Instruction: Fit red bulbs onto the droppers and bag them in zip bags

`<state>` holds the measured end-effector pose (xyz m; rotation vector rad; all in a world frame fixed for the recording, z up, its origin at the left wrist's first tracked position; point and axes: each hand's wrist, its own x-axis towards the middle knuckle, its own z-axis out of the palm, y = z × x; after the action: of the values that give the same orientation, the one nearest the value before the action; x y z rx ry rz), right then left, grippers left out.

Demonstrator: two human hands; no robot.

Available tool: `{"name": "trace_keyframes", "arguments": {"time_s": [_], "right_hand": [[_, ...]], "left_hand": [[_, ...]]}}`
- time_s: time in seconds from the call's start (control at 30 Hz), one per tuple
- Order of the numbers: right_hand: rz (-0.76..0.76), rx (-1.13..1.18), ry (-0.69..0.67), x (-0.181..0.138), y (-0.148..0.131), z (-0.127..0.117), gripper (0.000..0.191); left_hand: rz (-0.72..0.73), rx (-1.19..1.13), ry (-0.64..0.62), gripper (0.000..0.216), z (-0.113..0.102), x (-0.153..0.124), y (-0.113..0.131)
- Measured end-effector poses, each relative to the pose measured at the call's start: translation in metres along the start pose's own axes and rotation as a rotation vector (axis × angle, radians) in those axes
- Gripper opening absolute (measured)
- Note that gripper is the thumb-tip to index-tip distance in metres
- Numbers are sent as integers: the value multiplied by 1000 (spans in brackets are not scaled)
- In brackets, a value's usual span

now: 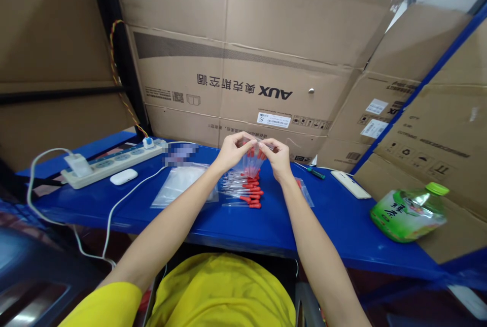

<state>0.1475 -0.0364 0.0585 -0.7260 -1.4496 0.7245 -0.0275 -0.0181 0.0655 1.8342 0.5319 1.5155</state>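
Between my two hands is a clear plastic bag point(251, 167) with red-ended pieces inside, lifted above the blue table. My left hand point(235, 150) pinches the bag's top edge on one side. On the other side, my right hand point(277, 155) grips the same edge between thumb and fingers. Just below lies a pile of glass droppers with red rubber bulbs point(251, 192), their bulbs pointing right. A stack of flat clear bags point(182, 185) rests left of the pile. Partly hidden by my right forearm, another clear bag point(305, 194) with something red in it lies on the table.
A power strip point(117, 162) with a white charger point(78, 164) and cables stands at the left, near a white earbud case point(124, 176). To the right are a green screwdriver point(315, 172), a white phone-like slab point(350, 185) and a green drink bottle point(409, 214). Cardboard point(243, 63) walls the back.
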Motion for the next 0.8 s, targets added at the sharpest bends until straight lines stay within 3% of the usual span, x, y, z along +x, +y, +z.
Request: {"name": "trace_keyframes", "arguments": {"time_s": [0.3, 0.5, 0.8], "right_hand": [[-41, -16, 30, 0, 3, 1, 41], [-32, -23, 62, 1, 6, 0, 41], [19, 23, 34, -3, 4, 8, 43]], "left_hand": [[18, -33, -17, 38, 3, -1, -2], [-20, -106, 91, 42, 5, 1, -8], [23, -10, 103, 43, 4, -3, -8]]}}
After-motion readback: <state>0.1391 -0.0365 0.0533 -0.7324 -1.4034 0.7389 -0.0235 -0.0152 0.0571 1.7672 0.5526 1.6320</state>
